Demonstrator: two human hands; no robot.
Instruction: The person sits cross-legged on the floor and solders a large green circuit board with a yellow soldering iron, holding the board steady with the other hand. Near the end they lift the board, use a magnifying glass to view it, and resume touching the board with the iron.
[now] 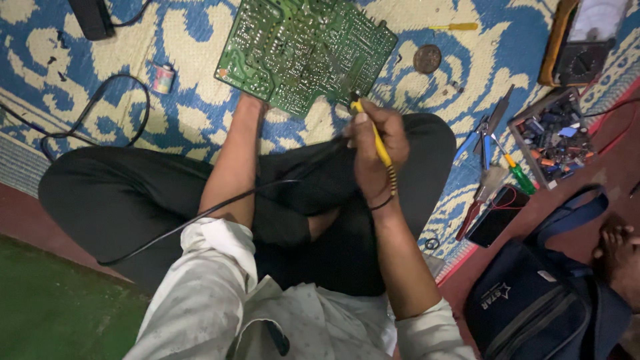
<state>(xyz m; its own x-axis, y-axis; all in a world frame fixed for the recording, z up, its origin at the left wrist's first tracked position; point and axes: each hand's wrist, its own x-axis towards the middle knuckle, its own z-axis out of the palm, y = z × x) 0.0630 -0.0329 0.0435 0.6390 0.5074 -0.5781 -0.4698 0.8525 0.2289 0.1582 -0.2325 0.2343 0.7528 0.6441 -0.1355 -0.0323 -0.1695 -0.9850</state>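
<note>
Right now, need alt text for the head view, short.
Seen from above, a seated person's right hand holds a yellow-handled soldering iron to a green circuit board that the left hand steadies from beneath. Pliers, a parts tray and a multimeter lie on the blue patterned mat.

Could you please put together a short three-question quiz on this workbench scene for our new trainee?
1. True or false: the right hand grips a yellow-handled soldering iron whose tip meets the green circuit board.
2. Where is the left hand?
3. The tray of small parts lies: A) right of the knees, B) on the board.

Key: 1 true. 2 Hidden under the board's edge. 3 A.
</note>
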